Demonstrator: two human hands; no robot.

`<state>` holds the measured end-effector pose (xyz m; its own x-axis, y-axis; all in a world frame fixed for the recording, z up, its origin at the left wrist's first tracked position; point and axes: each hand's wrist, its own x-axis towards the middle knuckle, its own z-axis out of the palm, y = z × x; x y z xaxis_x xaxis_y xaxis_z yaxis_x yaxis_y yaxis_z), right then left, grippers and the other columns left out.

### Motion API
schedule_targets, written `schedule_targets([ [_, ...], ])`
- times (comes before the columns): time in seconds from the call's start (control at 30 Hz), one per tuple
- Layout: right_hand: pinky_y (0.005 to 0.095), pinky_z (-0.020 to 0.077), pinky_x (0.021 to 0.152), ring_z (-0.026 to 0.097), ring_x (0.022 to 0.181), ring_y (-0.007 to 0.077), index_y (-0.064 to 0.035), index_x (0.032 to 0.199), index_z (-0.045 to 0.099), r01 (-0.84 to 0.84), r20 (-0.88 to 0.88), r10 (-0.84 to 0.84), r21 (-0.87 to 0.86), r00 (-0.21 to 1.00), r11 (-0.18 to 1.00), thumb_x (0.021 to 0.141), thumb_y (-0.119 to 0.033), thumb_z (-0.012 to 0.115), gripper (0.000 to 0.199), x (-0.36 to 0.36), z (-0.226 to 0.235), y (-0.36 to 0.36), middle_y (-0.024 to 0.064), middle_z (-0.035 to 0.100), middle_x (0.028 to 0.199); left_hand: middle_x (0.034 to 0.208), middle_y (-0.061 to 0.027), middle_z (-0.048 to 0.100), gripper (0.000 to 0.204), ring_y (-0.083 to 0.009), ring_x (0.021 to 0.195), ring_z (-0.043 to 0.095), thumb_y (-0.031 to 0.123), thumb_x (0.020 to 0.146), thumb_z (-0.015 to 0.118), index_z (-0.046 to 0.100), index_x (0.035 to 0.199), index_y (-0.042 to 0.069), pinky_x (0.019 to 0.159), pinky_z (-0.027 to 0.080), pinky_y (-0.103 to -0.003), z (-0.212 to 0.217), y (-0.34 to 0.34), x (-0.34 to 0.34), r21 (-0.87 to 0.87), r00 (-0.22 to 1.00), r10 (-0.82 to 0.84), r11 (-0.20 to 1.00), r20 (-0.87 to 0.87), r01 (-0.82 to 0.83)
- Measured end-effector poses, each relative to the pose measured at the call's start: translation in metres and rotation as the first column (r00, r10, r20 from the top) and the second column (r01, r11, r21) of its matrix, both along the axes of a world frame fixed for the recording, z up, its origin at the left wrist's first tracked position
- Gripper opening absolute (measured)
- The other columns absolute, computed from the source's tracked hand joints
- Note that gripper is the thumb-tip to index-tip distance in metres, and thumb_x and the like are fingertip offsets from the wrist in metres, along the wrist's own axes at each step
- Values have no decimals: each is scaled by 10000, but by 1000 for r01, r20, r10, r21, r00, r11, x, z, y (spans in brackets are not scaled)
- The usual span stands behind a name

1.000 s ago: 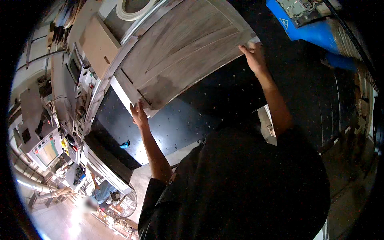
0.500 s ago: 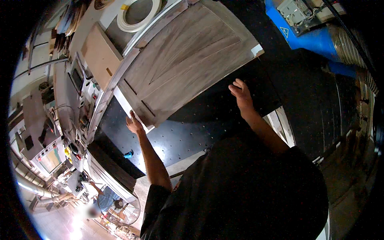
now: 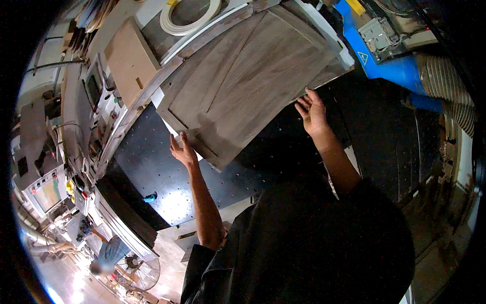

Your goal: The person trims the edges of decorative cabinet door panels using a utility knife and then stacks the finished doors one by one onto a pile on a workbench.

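A large panel with grey-brown wood grain [image 3: 253,86] lies askew over another panel with a pale edge [image 3: 345,58], which shows at the far right corner. My left hand [image 3: 185,151] is at the panel's left edge, near its close corner, fingers closed about the edge. My right hand [image 3: 314,114] grips the panel's near long edge toward the right, thumb at the top and fingers curled beneath. Parts of the fingers are hidden by the panel. Under it is a black table top with small holes [image 3: 147,152].
A blue machine part [image 3: 374,66] with a ribbed hose [image 3: 440,71] stands at the far right. Beyond the panel are a coiled white band [image 3: 174,30] and a tan board [image 3: 129,55]. A small blue object [image 3: 150,197] lies left. A person works near a fan [image 3: 134,263].
The top panel has turned and slid toward me, uncovering the pale edge below. My right hand has reached its near edge; my left hand has closed at its left edge.
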<state>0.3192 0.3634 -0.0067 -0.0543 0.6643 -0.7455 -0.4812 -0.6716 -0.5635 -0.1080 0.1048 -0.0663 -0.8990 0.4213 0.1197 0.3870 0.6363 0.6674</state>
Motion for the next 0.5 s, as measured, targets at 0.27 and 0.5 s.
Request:
schedule_targets([
  [0.27, 527, 382, 1185, 432, 1415, 351, -42, 1554, 450, -270, 550, 51, 326, 834, 906, 945, -363, 786, 766, -8, -2, 27, 184, 432, 1542, 1443, -275, 558, 1021, -464, 1373, 479, 749, 887, 682, 473, 1578, 27, 1166, 362, -561, 14, 23, 37, -216, 999, 25, 976, -28, -30],
  [0.5, 598, 338, 1197, 389, 1465, 471, -46, 1617, 386, -876, 857, -504, 161, -104, 455, 946, -612, 704, 934, 49, -13, 177, 262, 469, 1552, 1677, -270, 351, 1118, -462, 1563, 276, 720, 940, 641, 262, 1655, -50, 1289, 171, -560, 27, 48, 66, -360, 990, -111, 930, -90, 71],
])
